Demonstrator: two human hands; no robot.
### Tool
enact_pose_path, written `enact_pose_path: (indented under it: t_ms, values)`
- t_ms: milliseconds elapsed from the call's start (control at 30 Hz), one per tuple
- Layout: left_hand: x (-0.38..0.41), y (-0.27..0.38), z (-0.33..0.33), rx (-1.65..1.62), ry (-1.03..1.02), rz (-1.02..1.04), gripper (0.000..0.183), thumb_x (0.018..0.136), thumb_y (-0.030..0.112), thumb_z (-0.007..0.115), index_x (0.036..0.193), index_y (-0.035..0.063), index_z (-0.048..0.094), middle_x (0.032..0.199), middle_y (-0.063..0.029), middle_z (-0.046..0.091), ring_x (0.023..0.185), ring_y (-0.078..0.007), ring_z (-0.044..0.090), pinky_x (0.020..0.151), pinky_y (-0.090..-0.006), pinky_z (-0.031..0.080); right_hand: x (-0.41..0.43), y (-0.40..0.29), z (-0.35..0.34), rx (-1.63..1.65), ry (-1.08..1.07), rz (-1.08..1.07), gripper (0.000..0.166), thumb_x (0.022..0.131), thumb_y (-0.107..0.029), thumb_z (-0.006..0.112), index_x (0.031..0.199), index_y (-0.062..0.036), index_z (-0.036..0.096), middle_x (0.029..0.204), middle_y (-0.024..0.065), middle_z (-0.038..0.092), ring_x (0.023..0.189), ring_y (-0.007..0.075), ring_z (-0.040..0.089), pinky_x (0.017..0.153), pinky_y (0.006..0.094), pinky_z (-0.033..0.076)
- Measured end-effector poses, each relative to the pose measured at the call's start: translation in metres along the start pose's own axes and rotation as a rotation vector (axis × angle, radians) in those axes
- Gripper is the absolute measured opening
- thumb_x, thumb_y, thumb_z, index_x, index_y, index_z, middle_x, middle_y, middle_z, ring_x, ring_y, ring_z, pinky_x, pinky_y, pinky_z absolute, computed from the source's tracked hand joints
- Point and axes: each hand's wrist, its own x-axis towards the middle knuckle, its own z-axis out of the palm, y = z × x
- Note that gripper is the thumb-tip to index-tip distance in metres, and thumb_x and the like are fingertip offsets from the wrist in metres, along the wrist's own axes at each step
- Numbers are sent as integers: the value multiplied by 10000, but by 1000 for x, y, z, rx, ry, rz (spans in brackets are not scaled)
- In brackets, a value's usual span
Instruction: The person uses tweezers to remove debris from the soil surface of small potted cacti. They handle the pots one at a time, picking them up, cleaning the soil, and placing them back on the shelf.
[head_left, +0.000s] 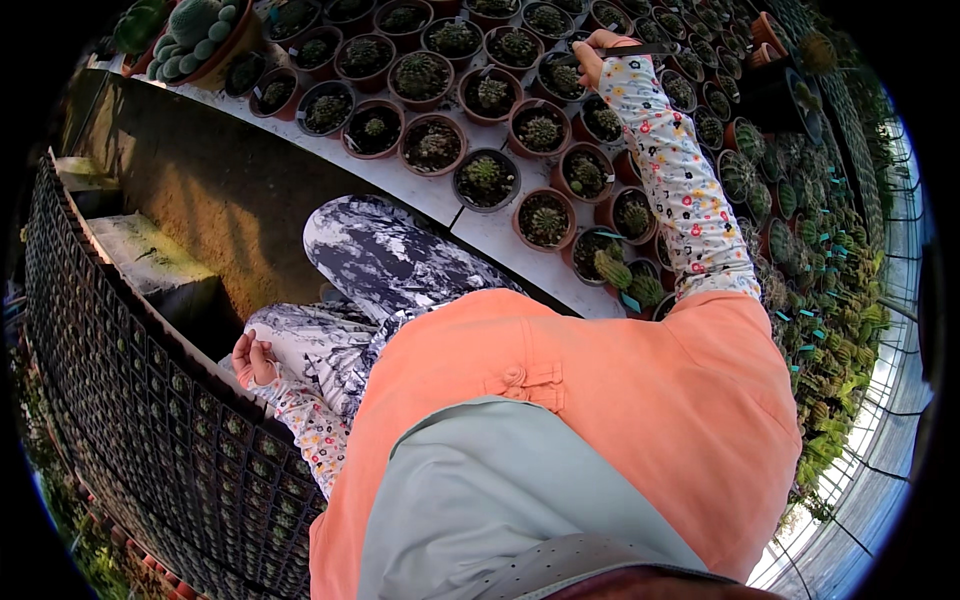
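Observation:
My right hand (595, 58) is closed around a slim dark hand tool (637, 50), whose end sticks out to the right over my wrist. The tool's other end is hidden by my fingers. Below and left of this hand are small potted cacti, among them a spiny one in a round pot (562, 77) and another in a brown pot (540, 129). My left hand (253, 360) hangs low by my thigh, beside the edge of a bench of seedling trays. Its fingers are loosely curled and I see nothing in them.
A pale bench top (480, 214) carries many cactus pots, some with plant labels. Black trays of small plants (187, 420) line the left side. Between them runs a narrow walkway (202, 187) with concrete blocks (150, 247). A large clustered cactus (196, 30) stands at the upper left.

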Motion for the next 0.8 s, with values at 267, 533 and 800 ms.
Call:
enact_pose_path:
  t_ms: [267, 533, 800]
  values:
    - [-5, 8, 5, 59, 17, -22, 240, 874, -57, 570, 1114, -41, 576, 1046, -171, 666, 673, -138, 601, 641, -260, 532, -15, -14, -5, -125, -68, -3, 272, 941, -288, 592, 920, -22, 645, 658, 52, 660, 589, 102, 653, 529, 266, 515]
    - [-5, 8, 8, 9, 3, -11, 242, 880, -54, 566, 1121, -42, 570, 1050, -165, 661, 693, -142, 599, 651, -263, 529, -10, -12, -3, -135, -53, -93, 278, 942, -286, 596, 887, -16, 641, 639, 44, 646, 602, 103, 657, 532, 269, 515]
    - [-8, 7, 7, 25, 50, 9, 227, 879, -42, 577, 1106, -45, 578, 1045, -171, 665, 678, -139, 600, 633, -256, 528, -18, -21, -16, -144, -107, -39, 278, 913, -303, 602, 911, -32, 665, 628, 58, 658, 571, 141, 651, 547, 307, 525]
